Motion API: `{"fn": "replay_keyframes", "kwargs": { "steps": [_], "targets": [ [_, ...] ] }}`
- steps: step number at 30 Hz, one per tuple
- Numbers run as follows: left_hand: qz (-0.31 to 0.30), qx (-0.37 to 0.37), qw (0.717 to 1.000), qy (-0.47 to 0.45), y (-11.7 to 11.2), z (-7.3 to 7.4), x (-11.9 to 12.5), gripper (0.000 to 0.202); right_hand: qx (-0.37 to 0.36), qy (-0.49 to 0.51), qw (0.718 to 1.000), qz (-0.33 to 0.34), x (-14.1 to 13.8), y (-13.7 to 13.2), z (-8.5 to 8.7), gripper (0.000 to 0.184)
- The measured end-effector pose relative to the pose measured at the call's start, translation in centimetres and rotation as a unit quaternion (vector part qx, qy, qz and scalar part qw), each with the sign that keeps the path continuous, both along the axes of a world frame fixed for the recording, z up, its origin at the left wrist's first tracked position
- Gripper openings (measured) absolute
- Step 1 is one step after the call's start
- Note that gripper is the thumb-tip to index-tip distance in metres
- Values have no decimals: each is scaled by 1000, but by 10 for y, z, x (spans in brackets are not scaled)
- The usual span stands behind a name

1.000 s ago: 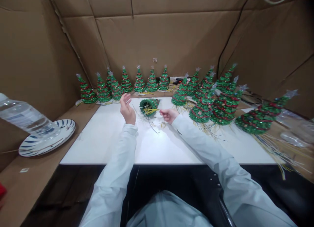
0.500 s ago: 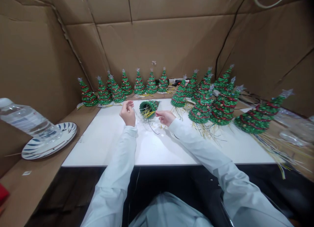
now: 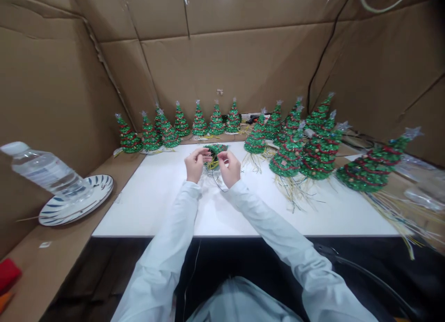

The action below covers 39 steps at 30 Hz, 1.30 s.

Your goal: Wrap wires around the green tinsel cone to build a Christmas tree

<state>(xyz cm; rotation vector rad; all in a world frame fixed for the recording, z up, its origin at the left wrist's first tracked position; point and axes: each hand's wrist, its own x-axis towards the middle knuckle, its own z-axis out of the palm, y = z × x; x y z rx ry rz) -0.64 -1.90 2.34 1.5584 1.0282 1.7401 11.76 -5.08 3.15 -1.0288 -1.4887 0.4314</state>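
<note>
A small green tinsel Christmas tree [image 3: 216,150] lies on its side on the white table [image 3: 156,196], its hollow base with yellow wires facing me. My left hand [image 3: 194,165] and my right hand [image 3: 229,167] are close together just in front of that base. Both hands have their fingers curled in a pinch on the thin yellow wires coming out of the tree. Thin dark wire strands lie on the table under my hands.
A row of upright little trees [image 3: 198,120] lines the back ledge. Larger trees [image 3: 314,148] with loose yellow wires crowd the table's right side. At left a water bottle [image 3: 45,171] lies on a blue-patterned plate [image 3: 78,203]. Cardboard walls surround the bench.
My left hand was raised and open a second ago; it has closed and come down to the tree's base. My right hand moved left, so both hands now meet at the wires.
</note>
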Motion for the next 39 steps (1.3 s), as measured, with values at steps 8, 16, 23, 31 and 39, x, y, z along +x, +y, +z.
{"fn": "replay_keyframes", "kwargs": {
  "steps": [8,16,23,31,39],
  "targets": [
    [-198,-27,980,13,-9,12,2,53,136,-104,982,-82,7,3,-8,19],
    [-216,14,974,64,-17,9,12,63,19,-100,995,-14,8,11,-14,15],
    [-201,116,962,141,-23,4,17,67,12,-55,998,-23,10,8,-9,10],
    [-116,222,930,270,-23,3,16,58,-42,-36,998,-14,10,11,-8,17],
    [-92,241,919,297,-24,1,19,56,-42,-14,999,-1,13,8,-6,14]
  ]
}}
